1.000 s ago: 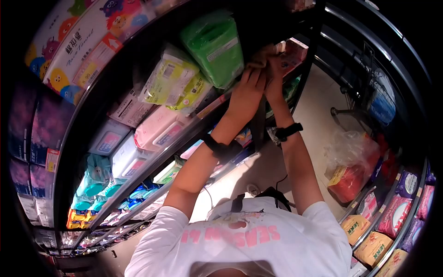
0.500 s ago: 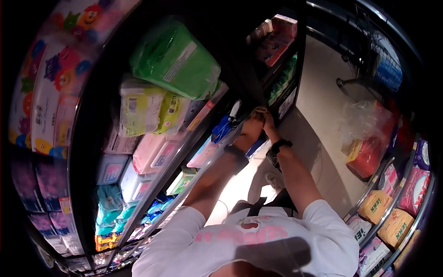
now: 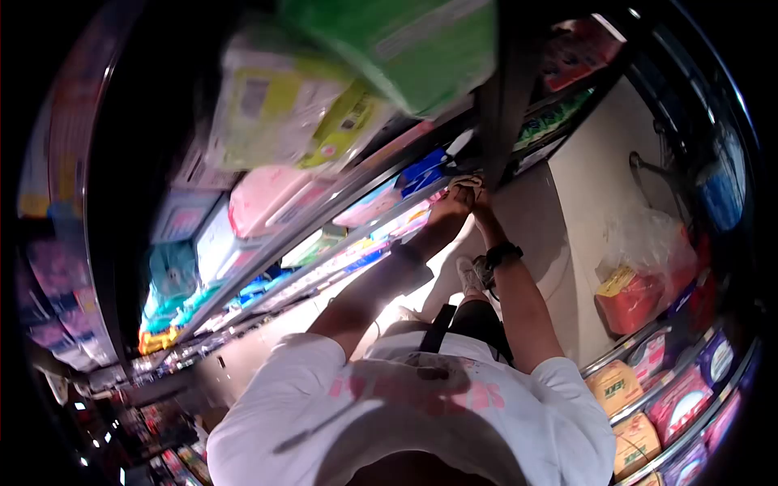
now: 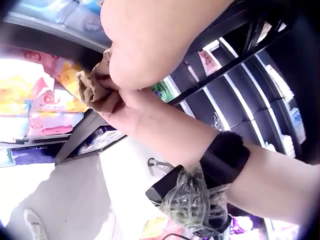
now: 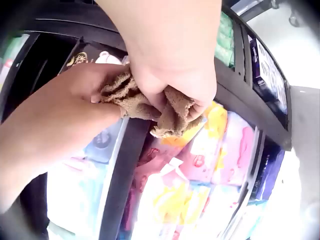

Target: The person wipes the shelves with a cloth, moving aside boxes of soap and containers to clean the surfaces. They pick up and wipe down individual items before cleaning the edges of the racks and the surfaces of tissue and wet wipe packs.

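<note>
A crumpled brown cloth (image 5: pixel 176 111) is bunched between both hands in front of the shelves. In the right wrist view, the left hand (image 5: pixel 92 90) pinches its left part, while the right hand (image 5: pixel 177 75) curls its fingers round the other part. The left wrist view has the left hand (image 4: pixel 145 57) above the right hand (image 4: pixel 131 107), the cloth (image 4: pixel 97 95) sticking out past them. From the head, both hands look small and close together, left hand (image 3: pixel 450 207) beside right hand (image 3: pixel 481 204); their fingers are partly hidden there.
Beside the hands run shelves with dark edges (image 5: pixel 125 175), holding pink and yellow packs (image 5: pixel 197 160). A green pack (image 3: pixel 421 57) sits on an upper shelf. On the right are a red bag (image 3: pixel 632 300) and stacked tissue packs (image 3: pixel 613 385). The pale floor (image 3: pixel 596 174) lies between.
Both hands have come down from the upper shelf beside the green pack to the lower shelves, bringing the cloth. The head view has shifted, and the green pack looks larger.
</note>
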A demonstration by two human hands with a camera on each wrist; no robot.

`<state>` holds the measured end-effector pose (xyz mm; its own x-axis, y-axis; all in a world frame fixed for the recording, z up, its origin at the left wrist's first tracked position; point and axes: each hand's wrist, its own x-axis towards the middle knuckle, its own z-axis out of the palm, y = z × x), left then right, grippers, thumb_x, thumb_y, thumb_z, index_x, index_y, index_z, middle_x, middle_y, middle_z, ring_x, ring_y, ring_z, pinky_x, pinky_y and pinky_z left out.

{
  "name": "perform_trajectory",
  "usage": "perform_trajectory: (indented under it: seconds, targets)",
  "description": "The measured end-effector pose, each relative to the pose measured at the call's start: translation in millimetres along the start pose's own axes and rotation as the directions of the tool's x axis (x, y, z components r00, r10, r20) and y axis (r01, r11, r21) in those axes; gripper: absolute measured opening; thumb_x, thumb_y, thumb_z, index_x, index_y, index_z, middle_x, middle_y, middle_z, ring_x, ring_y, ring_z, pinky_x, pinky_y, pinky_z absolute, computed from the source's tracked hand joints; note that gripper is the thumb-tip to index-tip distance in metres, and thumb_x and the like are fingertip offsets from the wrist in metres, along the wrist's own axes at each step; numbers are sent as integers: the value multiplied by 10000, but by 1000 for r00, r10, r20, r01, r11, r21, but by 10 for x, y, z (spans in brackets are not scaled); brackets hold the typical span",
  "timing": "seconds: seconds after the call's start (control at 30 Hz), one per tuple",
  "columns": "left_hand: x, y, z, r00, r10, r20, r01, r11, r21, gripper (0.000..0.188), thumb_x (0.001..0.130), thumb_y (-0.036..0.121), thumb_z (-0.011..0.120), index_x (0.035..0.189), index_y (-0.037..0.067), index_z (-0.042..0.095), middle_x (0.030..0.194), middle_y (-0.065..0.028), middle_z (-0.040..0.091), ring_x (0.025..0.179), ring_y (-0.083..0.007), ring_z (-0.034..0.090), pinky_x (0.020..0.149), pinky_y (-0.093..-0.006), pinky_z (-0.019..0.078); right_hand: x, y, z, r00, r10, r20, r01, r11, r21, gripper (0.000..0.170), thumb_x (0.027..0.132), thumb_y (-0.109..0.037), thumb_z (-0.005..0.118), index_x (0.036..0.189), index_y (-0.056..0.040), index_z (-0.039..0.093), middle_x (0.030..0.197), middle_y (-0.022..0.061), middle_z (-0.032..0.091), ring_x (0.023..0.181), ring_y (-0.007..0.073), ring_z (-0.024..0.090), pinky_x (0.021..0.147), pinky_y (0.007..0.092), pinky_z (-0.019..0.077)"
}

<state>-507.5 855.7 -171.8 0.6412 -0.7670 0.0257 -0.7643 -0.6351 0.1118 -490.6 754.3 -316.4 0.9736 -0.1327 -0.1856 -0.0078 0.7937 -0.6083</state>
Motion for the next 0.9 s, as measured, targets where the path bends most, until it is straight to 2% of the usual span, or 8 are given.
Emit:
perform_trajectory:
  seconds: [0.1,0.13,0.17,0.47,0.6,0.63,0.77,0.9]
  targets:
    - [-399,-106,-294,998,-55,19,56,998,-27,366,783,100,493,1137,13,513,1121,-122,544,1065,-286,519,750,-357,518,-169,116,316,986,-115,117,121,992,-43,345,977,-196,256,1046,-8,537,1017,94,604,905,208,594,868,328,480]
    - [-573,-184,-324,998,-44,-34,43,999,-12,406,779,103,495,1175,13,495,1120,-118,543,1066,-281,518,772,-342,516,-243,217,413,998,-52,21,53,997,-47,244,933,-142,387,1059,-8,546,1004,84,611,898,183,589,854,313,470]
    - [-732,-270,-275,995,-92,-38,92,996,-3,430,775,105,501,1195,12,483,1126,-119,541,1070,-277,516,800,-332,509,-456,27,808,992,-125,-10,88,754,-651,240,840,-53,524,1073,-3,554,1008,78,620,910,172,578,838,300,451]
    - [-2100,-768,-455,886,-456,-86,432,878,-205,395,775,78,505,1166,24,506,1116,-112,541,1091,-286,500,858,-357,475,-778,1173,1512,979,201,-43,-184,767,-614,300,791,27,539,1090,3,552,1036,63,579,950,170,524,851,277,407]
    - [-2869,-857,-423,742,-646,-181,574,751,-326,354,758,34,492,1109,28,537,1099,-118,546,1103,-302,485,877,-369,462,-964,1656,1924,901,416,123,-232,701,-674,296,777,90,435,1026,-19,552,971,64,590,860,152,576,744,275,470]
    - [-3076,-883,-462,711,-665,-226,585,739,-334,363,749,20,490,1109,28,536,1096,-119,545,1104,-309,481,876,-374,462,-1106,1699,2170,894,449,1,-307,613,-728,326,739,119,390,978,-27,557,945,60,583,862,156,571,731,278,468]
    - [-3921,-750,-513,480,-852,-208,670,509,-541,390,733,-37,477,1114,25,535,1087,-143,524,1079,-350,479,857,-394,458,-1585,2021,2717,722,629,287,-159,555,-817,375,702,125,346,967,-37,556,919,56,567,878,164,558,750,277,462]
    - [-4759,-553,-459,183,-907,-380,645,402,-649,436,714,-24,539,1148,14,527,1057,-178,504,1031,-372,487,836,-411,445,-2291,2401,3166,534,760,371,-283,574,-769,100,885,-63,471,934,-42,556,912,45,591,810,119,567,700,254,461]
